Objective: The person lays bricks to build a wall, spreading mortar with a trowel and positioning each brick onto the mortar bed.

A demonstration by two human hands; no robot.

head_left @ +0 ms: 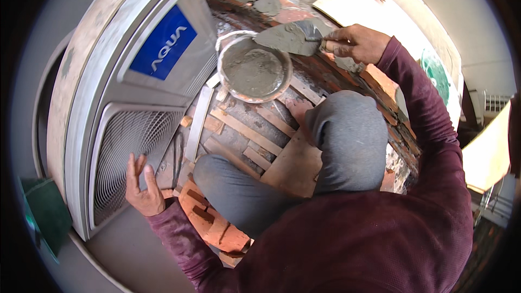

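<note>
My right hand (358, 43) grips the handle of a trowel (312, 43), at the upper right of the middle. Wet grey mortar (282, 38) covers much of its blade. The blade's tip reaches over the rim of a round bucket (287, 70), which holds more grey mortar (254, 70). At the lower left, my left hand (145, 191) is raised with its fingers apart and holds nothing. It is in front of the round grille (133, 152) of a large air-conditioner outdoor unit (116, 97); whether it touches the grille I cannot tell.
Orange bricks (211, 220) are stacked beside my bent left leg (239, 190). Wooden strips (247, 130) and a pale bar (199, 122) lie on the floor. A low brick course (380, 103) runs past my right knee (353, 135). Pale boards (374, 11) lie beyond it.
</note>
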